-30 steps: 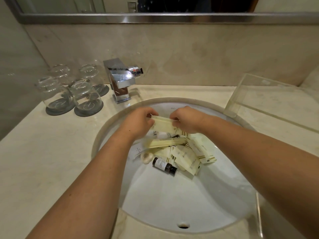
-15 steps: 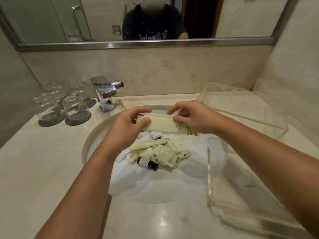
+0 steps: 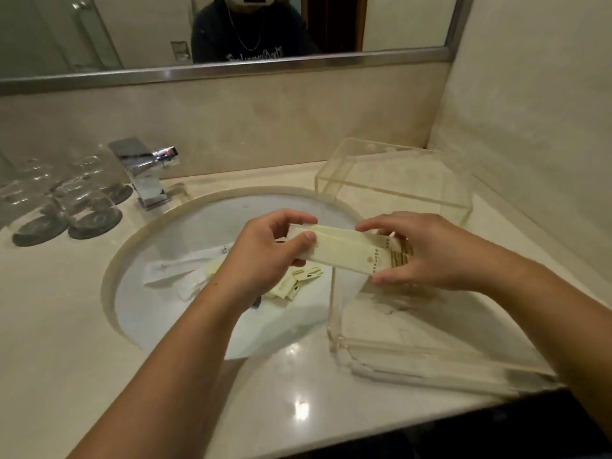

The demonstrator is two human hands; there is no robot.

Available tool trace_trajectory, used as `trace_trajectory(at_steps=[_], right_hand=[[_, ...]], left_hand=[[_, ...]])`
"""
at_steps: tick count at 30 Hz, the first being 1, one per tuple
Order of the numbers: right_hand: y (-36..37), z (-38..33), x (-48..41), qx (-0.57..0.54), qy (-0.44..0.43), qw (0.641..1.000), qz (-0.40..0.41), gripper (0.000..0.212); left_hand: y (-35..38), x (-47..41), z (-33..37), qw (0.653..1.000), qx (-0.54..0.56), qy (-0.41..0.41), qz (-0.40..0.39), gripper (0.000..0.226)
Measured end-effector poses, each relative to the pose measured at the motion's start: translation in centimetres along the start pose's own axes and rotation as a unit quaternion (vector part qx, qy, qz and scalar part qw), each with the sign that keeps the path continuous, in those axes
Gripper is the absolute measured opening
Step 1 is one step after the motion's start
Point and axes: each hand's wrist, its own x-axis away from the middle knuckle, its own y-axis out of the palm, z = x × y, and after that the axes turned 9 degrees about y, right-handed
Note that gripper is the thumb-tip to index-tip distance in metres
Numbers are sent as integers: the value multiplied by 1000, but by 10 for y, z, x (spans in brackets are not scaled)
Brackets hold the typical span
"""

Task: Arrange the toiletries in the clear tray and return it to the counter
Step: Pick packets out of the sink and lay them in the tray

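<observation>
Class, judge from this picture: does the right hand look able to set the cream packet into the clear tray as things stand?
Probably yes. The right hand holds the cream packet just above the clear tray, whose open top looks unobstructed; the left hand grips the other end.

**Hotel-style bathroom vanity**

Marble desk [image 3: 59, 326] with round undermount sink [image 3: 185, 233], chrome faucet [image 3: 145, 173] far left, upturned glasses on coasters [image 3: 66, 207], wall mirror [image 3: 231, 31] at far side, wrapped toiletry packets [image 3: 291, 283] in basin.

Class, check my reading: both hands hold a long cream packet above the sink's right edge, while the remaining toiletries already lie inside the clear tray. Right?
Not quite. The head view shows the remaining toiletries lying in the sink, not the clear tray. The left hand and right hand do hold the cream packet.
</observation>
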Motion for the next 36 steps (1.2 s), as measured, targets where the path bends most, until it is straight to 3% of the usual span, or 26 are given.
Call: trace_trajectory(at_steps=[4,8,12,16,23,36], right_hand=[[4,27,18,12,-3,1000,8,67],[8,45,29,-14,17,1000,12,56],[17,51,31,-60,33,998,7,55],[20,48,32,-93,40,995,-5,51],[31,22,29,-94,7,995,-18,54],[63,-62,18,8,-84,995,-60,59]], left_hand=[[27,3,8,1000,-9,-16,-18,16],[39,3,2,994,-99,13,-51,15],[35,10,6,973,-195,48,-111,35],[25,24,8,961,-211,62,-164,56],[2,58,7,962,-222,63,-144,63],[-90,128,5,947,-293,18,-132,71]])
